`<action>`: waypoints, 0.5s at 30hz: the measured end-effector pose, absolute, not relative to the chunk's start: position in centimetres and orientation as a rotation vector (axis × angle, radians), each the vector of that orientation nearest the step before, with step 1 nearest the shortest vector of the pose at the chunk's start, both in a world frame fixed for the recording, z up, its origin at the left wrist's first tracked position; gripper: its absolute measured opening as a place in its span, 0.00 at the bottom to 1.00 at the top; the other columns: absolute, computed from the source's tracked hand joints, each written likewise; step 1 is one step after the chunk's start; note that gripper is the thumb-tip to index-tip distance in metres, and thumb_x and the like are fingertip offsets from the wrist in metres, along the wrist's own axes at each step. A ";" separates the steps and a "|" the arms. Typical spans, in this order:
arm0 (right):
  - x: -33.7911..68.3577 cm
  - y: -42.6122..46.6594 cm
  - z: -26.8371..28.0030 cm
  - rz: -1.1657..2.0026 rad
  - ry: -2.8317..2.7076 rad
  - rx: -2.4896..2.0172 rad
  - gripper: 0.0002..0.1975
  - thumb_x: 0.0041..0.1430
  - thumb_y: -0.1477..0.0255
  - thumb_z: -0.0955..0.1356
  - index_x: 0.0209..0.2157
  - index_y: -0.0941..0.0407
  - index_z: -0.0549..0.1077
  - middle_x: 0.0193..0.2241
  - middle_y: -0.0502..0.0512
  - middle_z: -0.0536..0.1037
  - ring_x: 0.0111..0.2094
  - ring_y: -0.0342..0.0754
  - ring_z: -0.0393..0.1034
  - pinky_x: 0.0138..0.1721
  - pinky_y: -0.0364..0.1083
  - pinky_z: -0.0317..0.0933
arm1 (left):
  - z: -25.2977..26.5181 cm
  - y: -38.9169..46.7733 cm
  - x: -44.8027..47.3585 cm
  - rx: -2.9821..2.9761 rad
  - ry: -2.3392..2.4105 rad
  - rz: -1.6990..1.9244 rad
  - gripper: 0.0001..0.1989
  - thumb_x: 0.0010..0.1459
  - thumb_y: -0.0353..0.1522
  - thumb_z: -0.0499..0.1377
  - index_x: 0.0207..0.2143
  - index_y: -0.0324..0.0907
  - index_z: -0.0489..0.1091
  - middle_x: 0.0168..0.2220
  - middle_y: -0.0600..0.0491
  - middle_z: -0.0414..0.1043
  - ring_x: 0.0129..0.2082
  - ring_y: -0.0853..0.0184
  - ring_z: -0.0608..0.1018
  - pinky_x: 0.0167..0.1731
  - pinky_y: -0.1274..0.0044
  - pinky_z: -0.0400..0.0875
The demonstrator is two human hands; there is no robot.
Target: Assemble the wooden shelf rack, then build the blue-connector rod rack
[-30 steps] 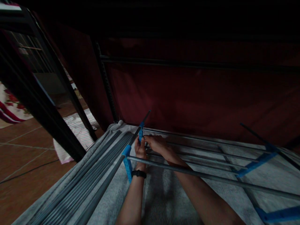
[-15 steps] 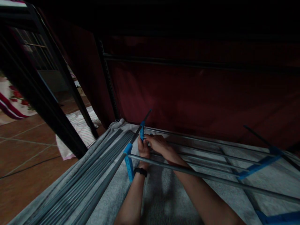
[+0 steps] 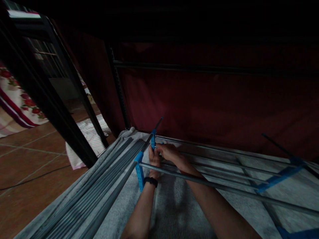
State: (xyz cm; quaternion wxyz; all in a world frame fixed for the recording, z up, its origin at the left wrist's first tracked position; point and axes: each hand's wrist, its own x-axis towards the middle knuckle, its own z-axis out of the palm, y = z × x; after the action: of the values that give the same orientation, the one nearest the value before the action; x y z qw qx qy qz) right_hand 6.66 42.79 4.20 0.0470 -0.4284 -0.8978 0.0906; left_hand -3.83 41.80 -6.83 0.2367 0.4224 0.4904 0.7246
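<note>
Pressure from the left hand (image 3: 155,159), curled around the lower end of the far blue perforated plastic bracket (image 3: 153,141) near the far-left corner of the grey blanket (image 3: 179,205), could, if uneven, skew it on its grey metal pole (image 3: 112,198). What the right hand (image 3: 168,152) pinches is hidden.

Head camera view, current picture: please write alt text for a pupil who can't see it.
A person's left hand and right hand are close together at a blue bracket on a frame of grey tubes. Loose tubes lie to the left on a grey blanket, with dark red cloth behind.
</note>
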 end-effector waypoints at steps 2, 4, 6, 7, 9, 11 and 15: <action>6.6 42.8 4.2 0.278 -2.731 -1.311 0.20 0.69 0.66 0.57 0.59 0.45 0.66 0.51 0.53 0.78 0.49 0.49 0.73 0.45 0.46 0.63 | -6.9 41.9 -3.8 1.174 1.344 1.990 0.12 0.62 0.41 0.54 0.46 0.48 0.65 0.43 0.51 0.71 0.48 0.62 0.73 0.52 0.70 0.66; 6.6 42.8 4.0 0.258 -2.726 -1.285 0.20 0.68 0.70 0.57 0.59 0.47 0.65 0.52 0.54 0.77 0.50 0.49 0.72 0.47 0.46 0.62 | -7.0 42.1 -3.9 1.180 1.362 2.012 0.11 0.61 0.41 0.54 0.44 0.47 0.65 0.41 0.52 0.70 0.46 0.62 0.73 0.50 0.70 0.67; 6.7 42.8 3.7 0.239 -2.724 -1.246 0.21 0.67 0.72 0.58 0.59 0.49 0.65 0.52 0.55 0.77 0.51 0.49 0.72 0.49 0.46 0.61 | -7.1 42.5 -3.9 1.195 1.385 2.033 0.10 0.60 0.40 0.55 0.42 0.47 0.65 0.38 0.52 0.69 0.42 0.63 0.73 0.48 0.70 0.68; 6.7 42.7 3.6 0.233 -2.724 -1.229 0.21 0.67 0.73 0.58 0.59 0.50 0.65 0.52 0.55 0.77 0.51 0.49 0.71 0.50 0.46 0.61 | -7.2 42.6 -4.0 1.205 1.395 2.037 0.10 0.60 0.40 0.55 0.42 0.47 0.65 0.37 0.53 0.69 0.41 0.63 0.73 0.47 0.71 0.68; 6.7 42.7 3.5 0.228 -2.728 -1.205 0.21 0.67 0.72 0.58 0.59 0.49 0.66 0.52 0.55 0.77 0.51 0.49 0.72 0.49 0.46 0.61 | -7.4 42.9 -4.2 1.220 1.405 2.035 0.08 0.60 0.39 0.55 0.40 0.47 0.65 0.36 0.53 0.68 0.39 0.64 0.72 0.46 0.71 0.69; 6.7 42.8 3.7 0.225 -2.734 -1.207 0.21 0.67 0.72 0.58 0.60 0.47 0.65 0.52 0.54 0.77 0.50 0.49 0.72 0.48 0.46 0.62 | -7.6 43.1 -4.3 1.211 1.398 2.024 0.08 0.59 0.39 0.55 0.40 0.47 0.65 0.35 0.54 0.67 0.39 0.64 0.72 0.45 0.71 0.69; 6.6 42.9 4.3 0.273 -2.743 -1.284 0.22 0.69 0.69 0.57 0.62 0.44 0.63 0.54 0.52 0.77 0.51 0.48 0.72 0.47 0.45 0.63 | -7.9 43.0 -4.4 1.141 1.388 2.020 0.10 0.58 0.40 0.56 0.41 0.48 0.65 0.37 0.53 0.69 0.40 0.63 0.73 0.46 0.70 0.69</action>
State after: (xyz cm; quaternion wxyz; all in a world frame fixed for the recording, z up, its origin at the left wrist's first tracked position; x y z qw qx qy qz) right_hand 6.64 42.92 4.35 0.0503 -0.4218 -0.9008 0.0897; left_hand -4.38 43.02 -7.92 0.2171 0.4119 0.5012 0.7294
